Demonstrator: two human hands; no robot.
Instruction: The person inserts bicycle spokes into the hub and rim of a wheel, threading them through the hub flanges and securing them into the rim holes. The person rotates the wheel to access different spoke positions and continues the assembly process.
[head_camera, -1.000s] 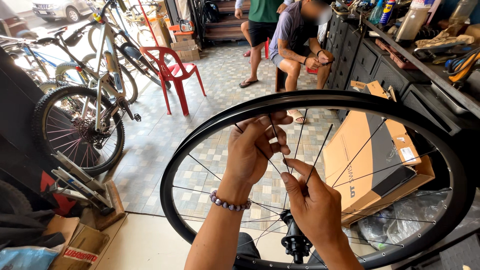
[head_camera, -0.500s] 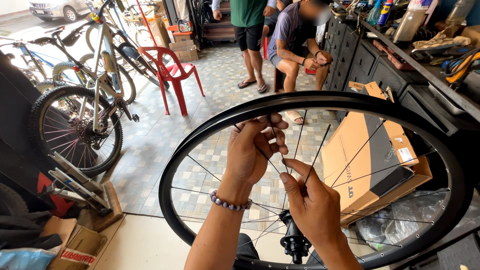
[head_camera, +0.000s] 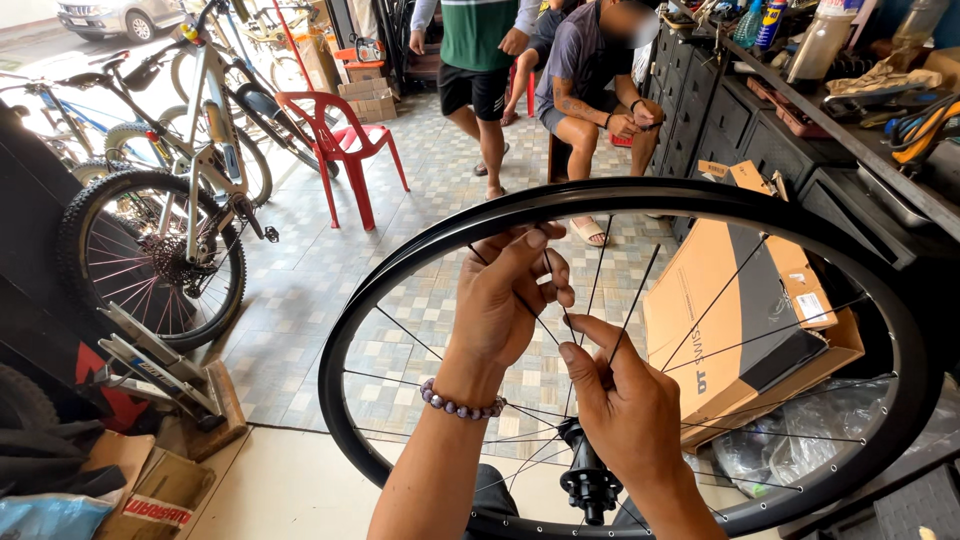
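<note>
Your left hand (head_camera: 505, 300) is raised inside the rim (head_camera: 560, 200) of a black wheel, fingers curled with the tips pinched on a thin spoke (head_camera: 553, 290) just below the rim's upper edge. A bead bracelet (head_camera: 460, 402) sits on that wrist. Your right hand (head_camera: 625, 400) is just below and to the right, forefinger and thumb closed on a spoke a little above the hub (head_camera: 590, 480); its grip is closed on that spoke, and the two hands almost touch. The wheel stands upright in front of you, filling the middle of the view, its lower edge near your lap and its spokes fanning from the black hub low in the centre.

Behind the wheel on the right, an open cardboard box (head_camera: 740, 310) leans on the tiled floor beside dark drawer cabinets. A red plastic chair (head_camera: 340, 150) stands further back, with a bike (head_camera: 170, 230) to the left held in a stand. One person (head_camera: 590, 80) sits on a stool beyond the wheel, and another (head_camera: 475, 60) stands next to them.
</note>
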